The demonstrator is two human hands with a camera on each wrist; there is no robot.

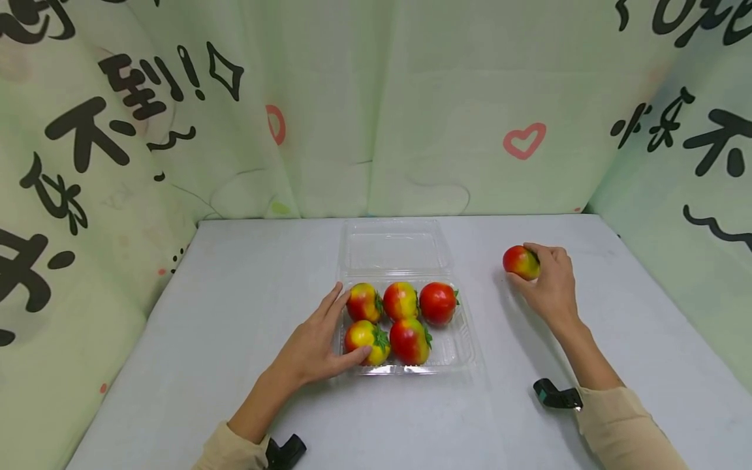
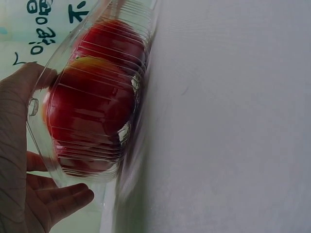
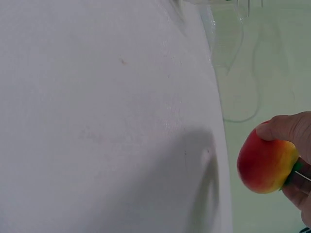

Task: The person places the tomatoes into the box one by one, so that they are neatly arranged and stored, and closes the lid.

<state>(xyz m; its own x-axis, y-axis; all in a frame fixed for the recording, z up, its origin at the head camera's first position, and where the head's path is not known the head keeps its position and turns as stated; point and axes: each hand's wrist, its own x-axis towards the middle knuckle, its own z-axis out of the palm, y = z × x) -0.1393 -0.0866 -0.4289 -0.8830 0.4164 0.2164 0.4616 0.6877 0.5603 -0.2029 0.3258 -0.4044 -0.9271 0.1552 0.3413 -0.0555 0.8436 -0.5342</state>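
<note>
A clear plastic clamshell box (image 1: 452,349) lies on the table with its lid (image 1: 393,248) folded back. Inside sit several red-and-yellow tomatoes (image 1: 409,341) with green leafy tops, in two rows; the front right part of the box holds none. My left hand (image 1: 314,346) rests at the box's left side, thumb over the front left tomato (image 1: 367,341), fingers extended by the back left one. In the left wrist view, tomatoes (image 2: 92,97) show through the ribbed wall. To the right, above the table, my right hand (image 1: 549,281) pinches another tomato (image 3: 265,160) between thumb and fingers.
The white table (image 1: 247,274) extends around the box. A pale green curtain (image 1: 446,98) with dark lettering and hearts hangs behind and at both sides. Black wrist devices (image 1: 557,395) are worn on both sleeves.
</note>
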